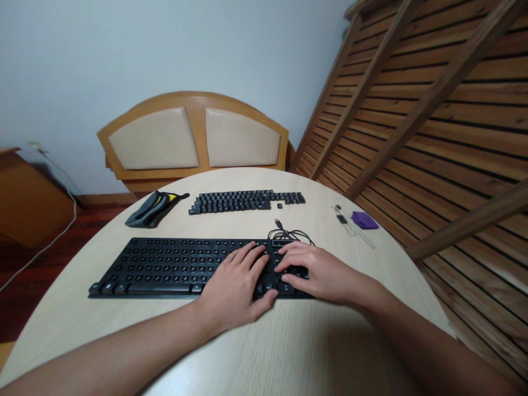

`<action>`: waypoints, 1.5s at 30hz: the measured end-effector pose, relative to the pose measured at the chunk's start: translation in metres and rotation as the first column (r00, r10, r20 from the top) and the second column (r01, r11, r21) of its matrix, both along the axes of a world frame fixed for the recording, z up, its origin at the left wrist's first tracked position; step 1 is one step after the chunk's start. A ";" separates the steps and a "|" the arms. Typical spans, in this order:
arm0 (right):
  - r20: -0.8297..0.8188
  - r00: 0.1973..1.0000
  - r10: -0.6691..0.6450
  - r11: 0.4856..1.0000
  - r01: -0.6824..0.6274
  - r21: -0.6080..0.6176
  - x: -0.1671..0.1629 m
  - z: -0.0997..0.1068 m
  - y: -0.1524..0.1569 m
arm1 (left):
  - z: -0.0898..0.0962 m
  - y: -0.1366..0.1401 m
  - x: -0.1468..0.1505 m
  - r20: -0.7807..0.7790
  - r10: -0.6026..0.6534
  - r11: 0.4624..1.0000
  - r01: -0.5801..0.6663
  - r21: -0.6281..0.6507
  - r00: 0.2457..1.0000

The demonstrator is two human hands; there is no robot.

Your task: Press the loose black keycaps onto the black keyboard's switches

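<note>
A black keyboard (165, 267) lies across the table, most of its keycaps off and the switches bare; a few caps, including the space bar, are still on the bottom row. My left hand (237, 280) rests spread over its right part, thumb stretched out at the front edge. Over the number pad, my right hand (303, 267) is bent down, thumb and forefinger pinched close to the keys. Whatever is between those fingertips is hidden. Behind the keyboard, loose black keycaps (231, 202) stand in rows, with one single keycap (280, 205) apart from them.
A coiled USB cable (289, 235) lies behind the number pad. At the back left is a grey, black and yellow pouch (152, 210). Thin tools (348, 223) and a folded purple cloth (364, 220) lie at the right on the round table (103, 341). Wooden slats (383, 137) lean beyond.
</note>
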State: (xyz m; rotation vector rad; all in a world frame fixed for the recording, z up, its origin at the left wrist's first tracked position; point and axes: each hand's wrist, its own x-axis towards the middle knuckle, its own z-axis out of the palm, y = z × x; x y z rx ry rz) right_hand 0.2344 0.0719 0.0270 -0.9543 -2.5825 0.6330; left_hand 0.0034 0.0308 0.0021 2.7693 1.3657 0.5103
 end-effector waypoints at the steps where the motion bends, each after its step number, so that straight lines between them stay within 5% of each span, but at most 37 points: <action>1: 0.005 1.000 0.002 1.000 -0.002 0.011 0.000 0.000 0.000 | 0.000 0.000 0.000 -0.002 0.001 1.000 -0.001 -0.001 1.000; 34: 0.078 0.996 -0.043 0.996 0.036 0.086 -0.009 0.006 -0.016 | 0.000 -0.002 0.000 -0.025 0.046 0.998 -0.047 -0.039 0.999; 45: 0.259 0.962 -0.085 0.989 0.049 0.141 -0.023 0.009 -0.026 | -0.004 -0.001 0.001 -0.025 0.047 0.997 -0.048 -0.054 0.999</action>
